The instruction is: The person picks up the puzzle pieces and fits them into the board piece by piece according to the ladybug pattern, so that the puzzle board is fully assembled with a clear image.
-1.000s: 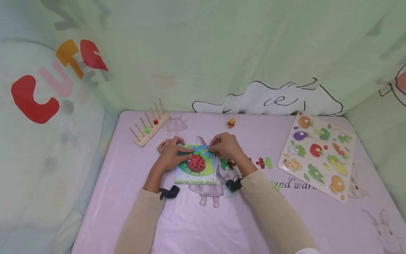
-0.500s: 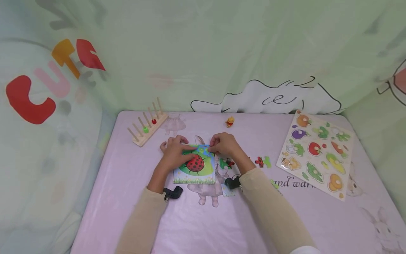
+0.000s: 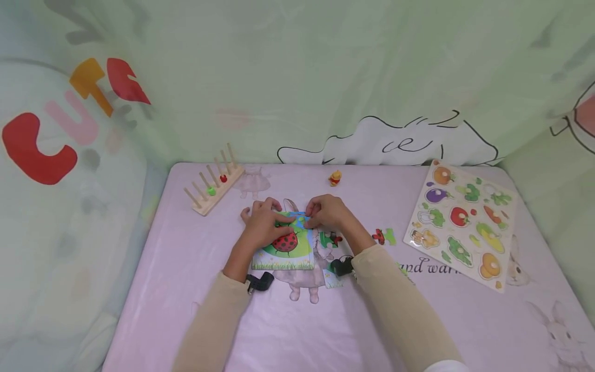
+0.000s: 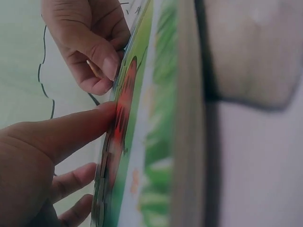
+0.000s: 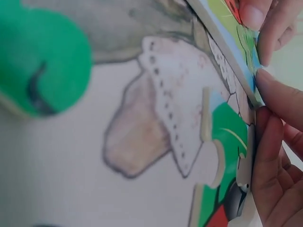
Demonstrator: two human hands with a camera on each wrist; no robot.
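A square ladybug jigsaw puzzle (image 3: 304, 253) lies on the table in front of me, with a red ladybug on green and a grass strip along its near edge. Over its upper left part reaches my left hand (image 3: 262, 227); thumb and forefinger touch the picture, and the other fingers spread past the far edge. My right hand (image 3: 327, 212) is at the far right corner, its thumb and forefinger pinching a puzzle piece at the blue edge. The fingers mostly hide that piece. In the left wrist view the left fingertip presses on the ladybug (image 4: 125, 104), close to the right hand's fingertips.
Loose puzzle pieces (image 3: 384, 236) lie right of the puzzle, one green piece (image 3: 327, 239) beside it and a pale one (image 3: 333, 279) below. A vegetable peg board (image 3: 446, 248) sits at right. A peg rack (image 3: 204, 206) and a bear figurine (image 3: 334, 178) stand farther back.
My left hand has slid right across the picture, closer to the right hand, and covers more of the ladybug. The right hand stays at the corner.
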